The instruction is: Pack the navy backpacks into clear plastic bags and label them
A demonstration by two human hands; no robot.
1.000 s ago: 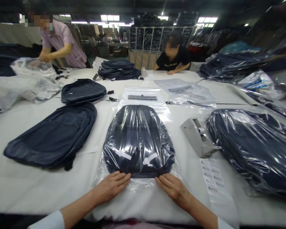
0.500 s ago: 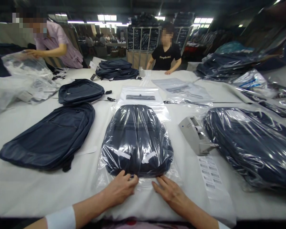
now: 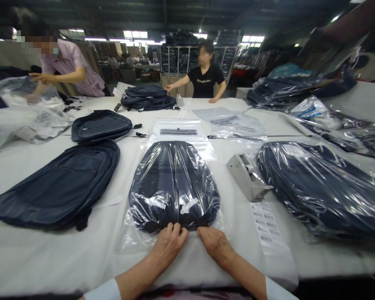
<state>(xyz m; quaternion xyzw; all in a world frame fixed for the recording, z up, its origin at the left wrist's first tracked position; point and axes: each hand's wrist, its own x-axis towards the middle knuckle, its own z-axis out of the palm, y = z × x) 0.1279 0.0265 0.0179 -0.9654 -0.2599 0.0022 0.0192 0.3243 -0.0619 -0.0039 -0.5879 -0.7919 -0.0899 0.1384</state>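
Our left hand (image 3: pixel 170 245) and right hand (image 3: pixel 215 245), flat and open, side by side on the bagged backpack's (image 3: pixel 173 183) near edge atop the worktop (image 3: pixel 50 254).

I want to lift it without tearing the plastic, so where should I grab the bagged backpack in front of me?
Probably grip the bagged backpack by its two long sides, through the plastic, coming in from left and right. It lies flat, pointing away from you, and the loose film at the near end by your left hand and right hand looks slack.
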